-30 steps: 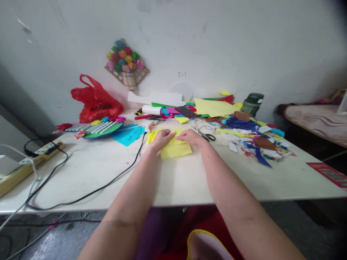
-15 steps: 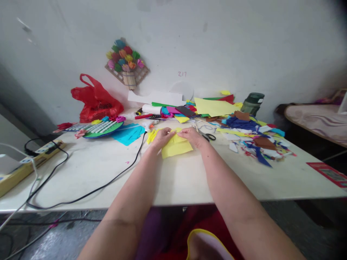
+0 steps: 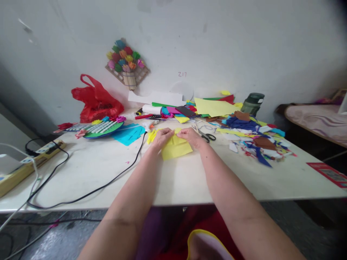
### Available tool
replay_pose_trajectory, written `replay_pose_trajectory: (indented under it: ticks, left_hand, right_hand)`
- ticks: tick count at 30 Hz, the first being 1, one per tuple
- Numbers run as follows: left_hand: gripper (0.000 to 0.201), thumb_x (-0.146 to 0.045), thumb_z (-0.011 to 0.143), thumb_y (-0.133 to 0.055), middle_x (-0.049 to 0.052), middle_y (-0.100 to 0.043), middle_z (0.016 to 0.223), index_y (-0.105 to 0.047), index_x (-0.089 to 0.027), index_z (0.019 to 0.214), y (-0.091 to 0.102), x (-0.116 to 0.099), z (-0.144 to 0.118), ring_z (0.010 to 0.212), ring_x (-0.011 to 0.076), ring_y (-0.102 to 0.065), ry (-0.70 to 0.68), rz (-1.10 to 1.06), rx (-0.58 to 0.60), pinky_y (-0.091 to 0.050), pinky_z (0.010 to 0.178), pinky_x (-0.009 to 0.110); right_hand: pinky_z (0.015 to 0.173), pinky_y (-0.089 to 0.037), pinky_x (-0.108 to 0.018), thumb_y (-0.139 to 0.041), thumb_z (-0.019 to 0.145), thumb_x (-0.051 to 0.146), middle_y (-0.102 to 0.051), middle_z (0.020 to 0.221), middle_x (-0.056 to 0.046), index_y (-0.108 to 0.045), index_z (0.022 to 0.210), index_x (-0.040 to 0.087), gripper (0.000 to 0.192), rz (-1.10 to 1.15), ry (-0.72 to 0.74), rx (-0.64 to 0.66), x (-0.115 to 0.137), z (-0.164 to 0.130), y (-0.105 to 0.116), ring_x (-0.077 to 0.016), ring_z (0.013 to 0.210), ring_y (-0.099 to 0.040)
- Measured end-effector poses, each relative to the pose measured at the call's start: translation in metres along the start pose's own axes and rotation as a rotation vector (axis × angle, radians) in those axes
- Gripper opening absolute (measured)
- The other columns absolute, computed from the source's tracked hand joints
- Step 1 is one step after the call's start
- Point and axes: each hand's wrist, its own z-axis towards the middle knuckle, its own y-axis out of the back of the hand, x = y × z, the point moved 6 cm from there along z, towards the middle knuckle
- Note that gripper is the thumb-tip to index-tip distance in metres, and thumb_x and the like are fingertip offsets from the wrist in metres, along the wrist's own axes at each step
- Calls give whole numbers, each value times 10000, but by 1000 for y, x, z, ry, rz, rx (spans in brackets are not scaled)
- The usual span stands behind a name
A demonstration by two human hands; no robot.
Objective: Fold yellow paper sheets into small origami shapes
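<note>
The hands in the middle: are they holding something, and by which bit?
Yes, a yellow sheet. The left hand and right hand pinch it toward its far side; its near edge is free.

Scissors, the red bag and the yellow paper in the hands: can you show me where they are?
Scissors (image 3: 204, 136): head view, on the black handles.
Red bag (image 3: 99, 104): head view, on its crumpled side, below the handle loop.
Yellow paper (image 3: 176, 150): head view, on the part nearest the person.

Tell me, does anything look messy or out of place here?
Yes: the scraps on the right of the table look messy, strewn in a loose, many-coloured heap. The black cord also looks untidy, snaking across the left side.
</note>
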Motion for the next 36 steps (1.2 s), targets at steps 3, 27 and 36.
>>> replay_pose_trajectory:
  ticks: [3,27,36]
  left_hand:
    - [397,-543,732,-513,-29,-439,544,-497,-164,614,2,-2,-1,515,89,-393,26,-14,-24,-287,487,212]
    - [423,-480,725,-530,-50,-254,526,-289,-191,532,11,3,11,505,76,-245,-71,198,-251,-191,456,223]
    - [378,-466,793,-448,-37,-286,550,-299,-203,566,34,17,6,537,96,-298,-1,69,-645,-265,497,232]
  right_hand:
    - [487,-318,-231,-657,607,368,-452,479,48,-553,563,155,241,9,-18,18,0,-1,-2,-104,498,-436]
    - [501,-383,-237,-683,606,429,-531,538,25,-579,610,158,290,47,-4,-78,-7,6,5,-117,525,-497]
    - [519,-502,-288,-590,722,522,-661,646,-72,-610,802,151,380,443,-150,-23,-18,10,-4,-171,558,-607]
